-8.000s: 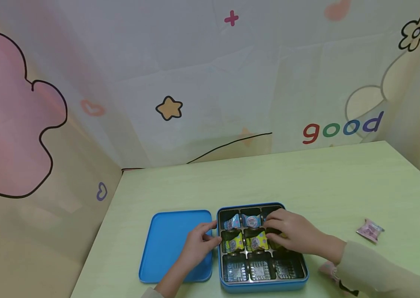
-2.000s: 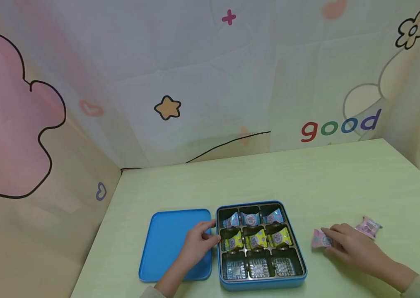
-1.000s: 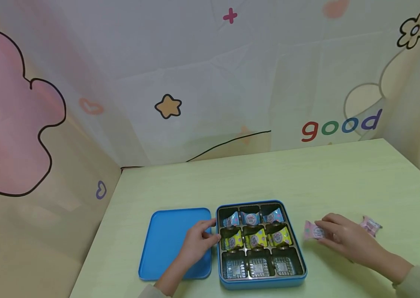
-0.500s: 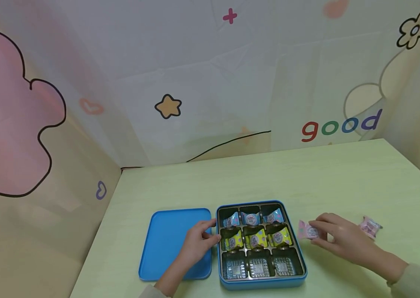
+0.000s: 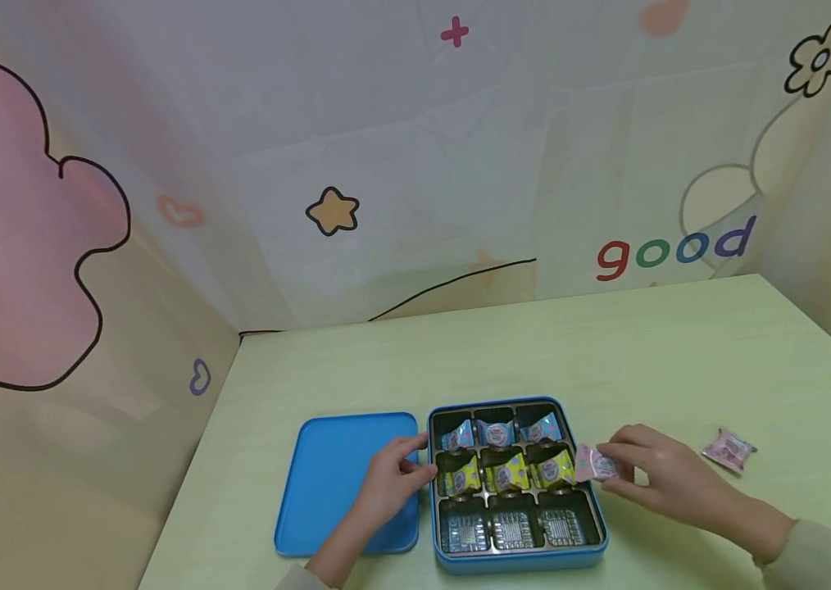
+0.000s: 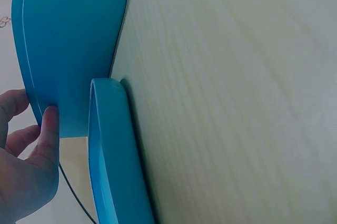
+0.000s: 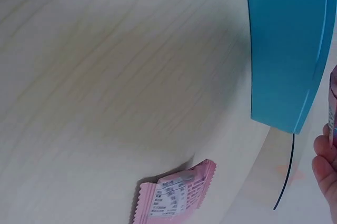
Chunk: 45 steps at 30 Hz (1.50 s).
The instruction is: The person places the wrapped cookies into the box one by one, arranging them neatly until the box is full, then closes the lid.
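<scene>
My right hand (image 5: 669, 475) pinches a pink wrapped candy (image 5: 596, 465) between thumb and fingers, at the right rim of a blue tin (image 5: 519, 564). Blue-wrapped candies (image 5: 496, 433) sit in the tin's far row of compartments and yellow-wrapped candies (image 5: 508, 474) in its middle row; the near row shows its ridged silvery bottoms. With thumb and index finger apart, my left hand (image 5: 393, 483) touches the tin's left side. The left wrist view shows its fingertips against the tin's outer wall (image 6: 79, 39). Only an edge of the held candy (image 7: 333, 108) appears in the right wrist view.
A blue lid (image 5: 334, 483) lies left of the tin, partly under my left forearm. Another pink wrapped candy (image 5: 729, 451) lies on the pale table (image 5: 401, 369) beyond my right hand. A printed cloth (image 5: 415, 147) stands behind the table.
The pink candy, picked from the table at right, has moved left to the tin's rim in my right hand. Since the earliest frame, that hand has left the tin. The left hand stays put.
</scene>
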Motion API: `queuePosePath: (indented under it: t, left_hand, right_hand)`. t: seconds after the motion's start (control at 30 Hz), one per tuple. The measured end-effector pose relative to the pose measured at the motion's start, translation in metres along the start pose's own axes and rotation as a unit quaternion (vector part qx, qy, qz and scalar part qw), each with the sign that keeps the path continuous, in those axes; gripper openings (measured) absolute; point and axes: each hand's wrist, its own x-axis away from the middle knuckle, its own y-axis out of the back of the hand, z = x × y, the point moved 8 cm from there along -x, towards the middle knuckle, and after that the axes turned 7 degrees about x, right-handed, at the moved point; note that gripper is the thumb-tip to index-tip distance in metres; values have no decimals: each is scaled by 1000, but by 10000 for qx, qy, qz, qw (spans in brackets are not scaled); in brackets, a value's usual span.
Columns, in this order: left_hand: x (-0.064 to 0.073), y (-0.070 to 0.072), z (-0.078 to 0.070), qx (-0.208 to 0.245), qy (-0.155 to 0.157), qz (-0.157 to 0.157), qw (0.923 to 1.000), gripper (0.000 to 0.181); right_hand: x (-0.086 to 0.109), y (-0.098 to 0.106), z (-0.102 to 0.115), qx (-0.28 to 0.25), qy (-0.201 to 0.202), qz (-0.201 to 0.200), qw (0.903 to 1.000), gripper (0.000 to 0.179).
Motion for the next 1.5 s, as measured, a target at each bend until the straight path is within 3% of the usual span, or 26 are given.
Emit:
queuePosePath:
  t: [0.53,0.9,1.17,1.5]
  left_hand:
    - [0,0,1,62,115,-10,9999,49]
    - [0,0,2,-1,110,-29,9999,49]
    - [-1,0,1,37,108,-13,9999,49]
    - [-1,0,2,25,83,-28,10000,48]
  right_hand:
    - [-6,-2,21,-314,650,-169,9972,32]
    - [-10,-5,30,-241,811,107,9964,31]
    - [-12,-12,37,-287,754,679,9944,28]
    - [-12,-18,42,-477,953,692,9919,26]
